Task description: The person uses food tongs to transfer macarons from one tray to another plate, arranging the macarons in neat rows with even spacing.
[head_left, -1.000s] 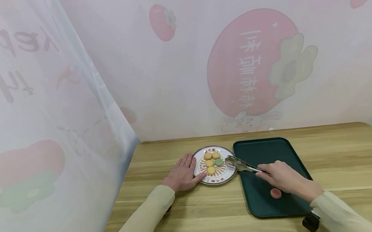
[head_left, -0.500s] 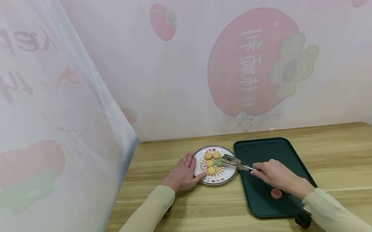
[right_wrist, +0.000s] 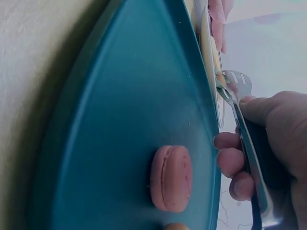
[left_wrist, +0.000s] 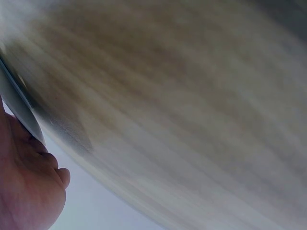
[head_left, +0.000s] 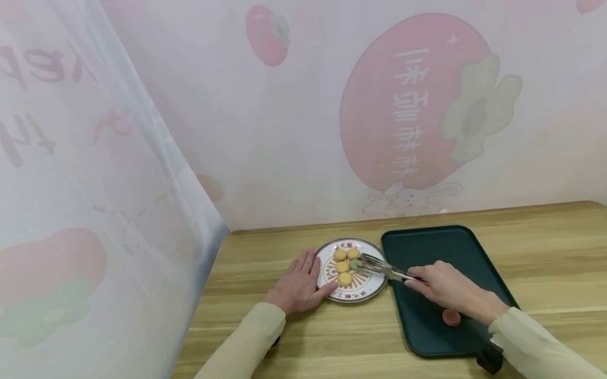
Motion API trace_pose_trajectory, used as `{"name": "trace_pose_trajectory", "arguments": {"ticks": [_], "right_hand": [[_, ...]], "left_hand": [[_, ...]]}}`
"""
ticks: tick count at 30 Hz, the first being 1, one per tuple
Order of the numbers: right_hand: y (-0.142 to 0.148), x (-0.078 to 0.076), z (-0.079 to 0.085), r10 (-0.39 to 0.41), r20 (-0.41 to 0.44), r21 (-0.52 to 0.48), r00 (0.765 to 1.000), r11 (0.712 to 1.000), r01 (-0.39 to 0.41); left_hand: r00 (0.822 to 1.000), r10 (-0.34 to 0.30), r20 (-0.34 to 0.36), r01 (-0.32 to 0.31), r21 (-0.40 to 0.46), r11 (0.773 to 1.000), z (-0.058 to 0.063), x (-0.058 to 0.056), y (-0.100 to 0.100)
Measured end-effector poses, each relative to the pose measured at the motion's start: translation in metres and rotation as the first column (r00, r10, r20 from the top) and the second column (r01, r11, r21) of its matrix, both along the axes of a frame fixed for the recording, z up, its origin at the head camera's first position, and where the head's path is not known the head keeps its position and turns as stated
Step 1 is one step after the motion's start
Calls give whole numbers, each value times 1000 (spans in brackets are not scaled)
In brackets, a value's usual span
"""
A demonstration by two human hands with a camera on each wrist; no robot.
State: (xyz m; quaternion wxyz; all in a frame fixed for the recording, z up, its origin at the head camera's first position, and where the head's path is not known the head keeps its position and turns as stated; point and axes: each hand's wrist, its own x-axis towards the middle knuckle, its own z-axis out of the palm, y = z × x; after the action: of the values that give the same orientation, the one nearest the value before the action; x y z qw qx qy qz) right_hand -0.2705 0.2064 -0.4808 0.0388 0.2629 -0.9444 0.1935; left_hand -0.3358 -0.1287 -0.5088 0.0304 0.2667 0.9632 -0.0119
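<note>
My left hand (head_left: pixel 298 285) rests at the left rim of a round white plate (head_left: pixel 379 279), fingers extended and thumb reaching along its near side. On the plate lie several yellow macarons (head_left: pixel 345 279) and one green macaron (head_left: pixel 353 264). Metal tongs (head_left: pixel 394 270) are gripped in my right hand (head_left: pixel 450 285), over the dark green tray (head_left: pixel 441 243). Their tips reach over the plate and partly cover the green macaron; whether they pinch it I cannot tell. Below my right hand a pink macaron (right_wrist: pixel 171 178) sits on the tray in the right wrist view.
Plate and tray stand side by side on a wooden table (head_left: pixel 322 362). A tan rounded thing (right_wrist: pixel 176 226) shows partly at the bottom of the right wrist view. Printed cloth (head_left: pixel 243 125) hangs behind the table and along its left side.
My right hand has moved slightly left, bringing the tong tips from the plate's right rim in over the green macaron. My left hand and the plate have stayed put.
</note>
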Motion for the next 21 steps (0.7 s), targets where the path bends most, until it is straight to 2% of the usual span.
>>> {"name": "trace_pose_trajectory", "arguments": {"ticks": [13,21], "right_hand": [[-9,3,0,17,45,-13,999,1000,-16],[-13,5,-1,5,104,-18,995,1000,-3]], "left_hand": [[1000,9,9,-9,14,1000,2,1,1],[1000,7,9,-7,2,1000,2,2,1]]}}
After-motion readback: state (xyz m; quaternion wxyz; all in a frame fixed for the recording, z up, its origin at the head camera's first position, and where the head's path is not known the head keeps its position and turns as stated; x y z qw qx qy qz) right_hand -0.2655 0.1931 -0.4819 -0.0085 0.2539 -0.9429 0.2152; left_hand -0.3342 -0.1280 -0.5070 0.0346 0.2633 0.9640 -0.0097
